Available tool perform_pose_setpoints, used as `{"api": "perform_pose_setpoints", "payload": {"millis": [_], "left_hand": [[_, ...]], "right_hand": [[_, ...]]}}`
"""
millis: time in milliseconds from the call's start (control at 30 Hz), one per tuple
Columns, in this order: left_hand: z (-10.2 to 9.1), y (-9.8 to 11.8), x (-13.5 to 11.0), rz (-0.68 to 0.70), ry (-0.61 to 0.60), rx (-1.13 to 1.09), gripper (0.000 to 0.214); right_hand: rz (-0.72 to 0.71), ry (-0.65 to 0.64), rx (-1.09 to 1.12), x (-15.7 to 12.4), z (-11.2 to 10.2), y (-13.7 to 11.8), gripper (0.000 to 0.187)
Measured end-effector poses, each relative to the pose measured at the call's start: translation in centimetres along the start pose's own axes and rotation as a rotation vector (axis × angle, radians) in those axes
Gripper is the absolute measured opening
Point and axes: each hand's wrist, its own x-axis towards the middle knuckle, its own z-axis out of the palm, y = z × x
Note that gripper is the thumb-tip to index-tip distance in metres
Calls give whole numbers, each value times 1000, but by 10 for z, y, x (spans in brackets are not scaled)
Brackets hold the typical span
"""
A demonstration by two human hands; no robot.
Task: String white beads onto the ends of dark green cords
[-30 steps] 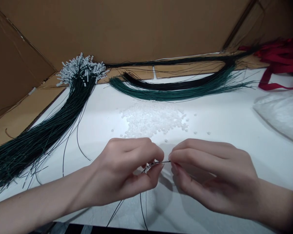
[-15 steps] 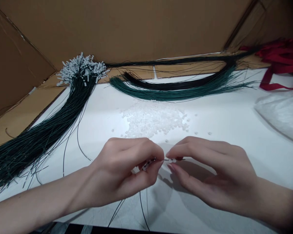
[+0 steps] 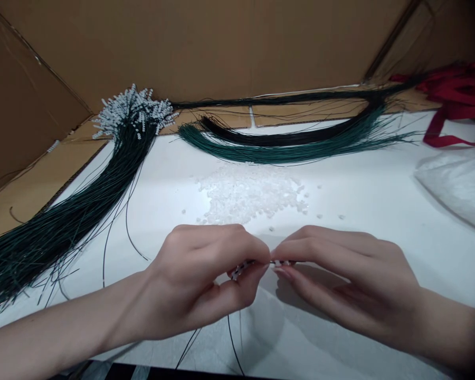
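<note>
My left hand [image 3: 209, 279] is closed, thumb and forefinger pinching a thin dark wire. More wire strung with white beads [image 3: 241, 269] shows in the hollow of that hand, and loose wire tails [image 3: 234, 345] hang below it. On the short end that sticks out to the right sit a few small clear-white beads [image 3: 281, 263]. My right hand [image 3: 352, 279] pinches these between thumb and fingertips, its tips touching the left fingertips. Just beyond both hands lies a spread of loose translucent beads [image 3: 253, 195] on the white table [image 3: 380, 200].
A thick bundle of dark green wires [image 3: 87, 195] with white beaded tips [image 3: 134, 113] lies at left. Plain green and black wires [image 3: 285, 150] curve along the back. Red ribbon [image 3: 459, 105] and a clear plastic bag [image 3: 459, 184] are at right. Cardboard walls [image 3: 221, 47] rise behind.
My right fingertips have closed in on the beads and come up against the left fingertips. Both hands have shifted very slightly to the right in view.
</note>
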Motion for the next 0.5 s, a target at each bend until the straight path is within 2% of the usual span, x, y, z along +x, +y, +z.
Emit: {"api": "perform_pose_setpoints", "payload": {"millis": [500], "left_hand": [[0, 1, 0, -3, -8, 11, 12]], "right_hand": [[-21, 46, -8, -1, 0, -2, 6]]}}
